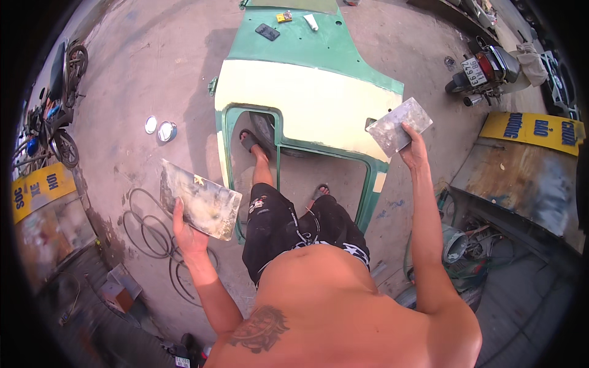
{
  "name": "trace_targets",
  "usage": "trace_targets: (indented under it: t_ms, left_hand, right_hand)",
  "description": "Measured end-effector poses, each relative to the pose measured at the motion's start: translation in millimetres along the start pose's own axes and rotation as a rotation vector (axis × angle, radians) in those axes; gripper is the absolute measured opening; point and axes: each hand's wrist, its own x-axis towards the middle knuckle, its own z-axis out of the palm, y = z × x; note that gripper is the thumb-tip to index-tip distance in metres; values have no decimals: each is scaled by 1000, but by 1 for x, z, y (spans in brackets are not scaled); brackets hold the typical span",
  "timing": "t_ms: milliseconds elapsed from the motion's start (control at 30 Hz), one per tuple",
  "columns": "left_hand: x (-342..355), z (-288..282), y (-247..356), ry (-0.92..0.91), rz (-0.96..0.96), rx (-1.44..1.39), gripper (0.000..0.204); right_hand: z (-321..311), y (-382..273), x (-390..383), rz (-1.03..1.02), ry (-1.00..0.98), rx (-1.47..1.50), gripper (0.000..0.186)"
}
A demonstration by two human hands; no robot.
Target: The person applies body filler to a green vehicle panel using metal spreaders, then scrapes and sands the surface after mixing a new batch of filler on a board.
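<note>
My left hand [191, 238] grips the lower edge of a rectangular flat plate [205, 205], smeared grey and white, with a small yellowish dab near its upper edge. The fingers beneath the plate are hidden. On the other side, my right hand [415, 150] holds a smaller grey, stained flat plate [392, 129] by its edge, thumb on top. This one is over the right corner of a green vehicle body panel [362, 58]; whether they touch I cannot tell. A broad cream coat [294, 86] covers the panel's middle, above two window-like openings.
A phone [267, 32], a small yellow box [284, 17] and a white tube [311, 23] lie on the panel. An open can [167, 131] and its lid [151, 125] sit on the floor, left. A coiled hose [147, 230] lies nearby. Motorbikes [491, 70] stand at both sides.
</note>
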Motion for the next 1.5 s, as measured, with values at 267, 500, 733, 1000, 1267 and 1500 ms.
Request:
trace_targets:
  t_ms: [267, 500, 733, 1000, 1267, 1500]
  left_hand:
    - [214, 36, -58, -215, -403, 253, 47]
    - [234, -64, -160, 75, -727, 118, 48]
    - [204, -127, -242, 502, -900, -94, 56]
    - [212, -126, -243, 497, -994, -29, 58]
    - [216, -127, -249, 526, -973, -54, 54]
    - [225, -118, -243, 540, -1031, -51, 54]
  right_hand:
    - [68, 0, 158, -152, 140, -1245, 33]
    - [20, 126, 394, -417, -131, -1987, 40]
    - [35, 220, 498, -554, -49, -2041, 38]
    - [36, 242, 503, -544, -54, -1984, 32]
    - [43, 233, 504, -379, -87, -1959, 35]
    - [51, 232, 511, -335, -91, -2015, 32]
